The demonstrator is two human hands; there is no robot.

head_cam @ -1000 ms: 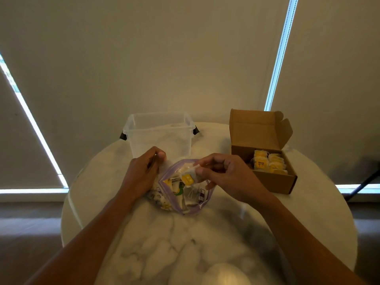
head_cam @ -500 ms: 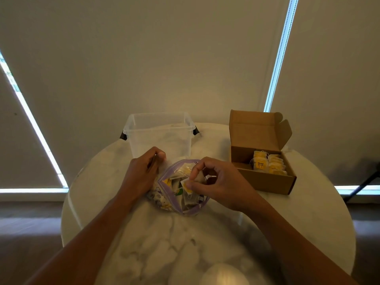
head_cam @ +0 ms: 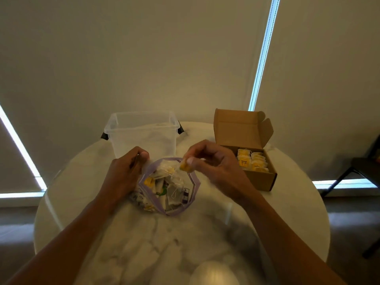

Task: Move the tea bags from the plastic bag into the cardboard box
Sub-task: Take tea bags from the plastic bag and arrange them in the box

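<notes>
Plastic bag [head_cam: 168, 188] lies mid-table, the left hand [head_cam: 123, 173] pinching its left rim. Over its mouth the right hand [head_cam: 213, 161] pinches a tea bag [head_cam: 185, 168] by its yellow tag. Bare table [head_cam: 287, 202] separates it from the open box [head_cam: 257, 177] toward the right edge.

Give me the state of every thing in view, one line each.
Plastic bag, mouth open, loose tea bags inside.
Cardboard box, lid up, packed tea bags in part of it.
Clear tub, upright, lidless.
Held tea bag, raised at the bag's mouth.
Left hand, grips the bag's rim.
Right hand, fingers pinch the held tea bag.
</notes>
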